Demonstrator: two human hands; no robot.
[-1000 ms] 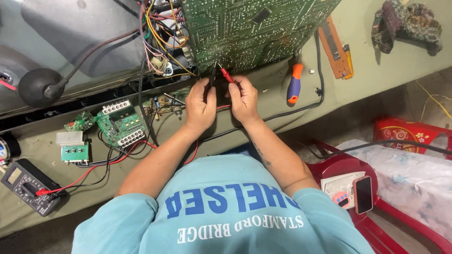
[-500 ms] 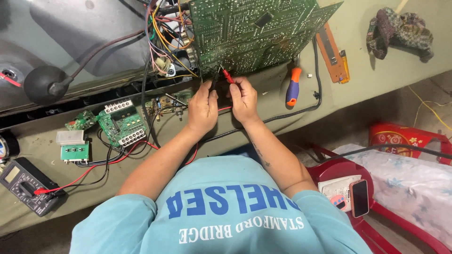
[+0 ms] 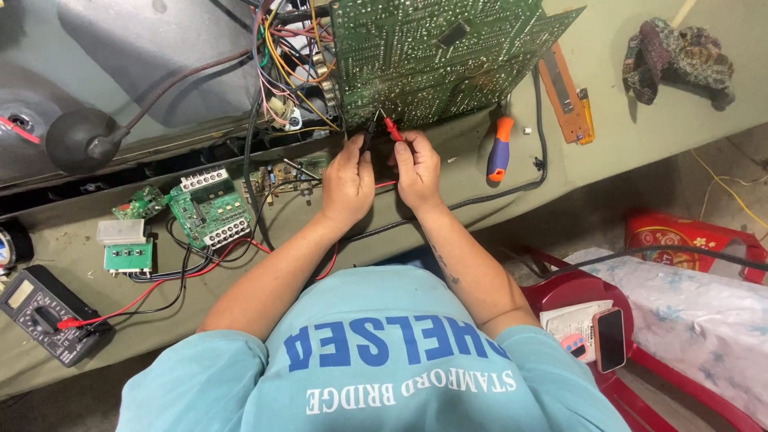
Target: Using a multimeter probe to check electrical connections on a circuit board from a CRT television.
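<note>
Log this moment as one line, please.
left hand: black probe | right hand: red probe | tips on green circuit board | multimeter left | screwdriver right

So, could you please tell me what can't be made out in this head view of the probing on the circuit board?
- Probe tips: too small to tell which solder points on the green circuit board the red probe and black probe touch.
- Multimeter: display too small to read.
- Left hand and right hand: backs face the camera, hiding the grip.
- Board's top: cut off by the frame edge.
</note>
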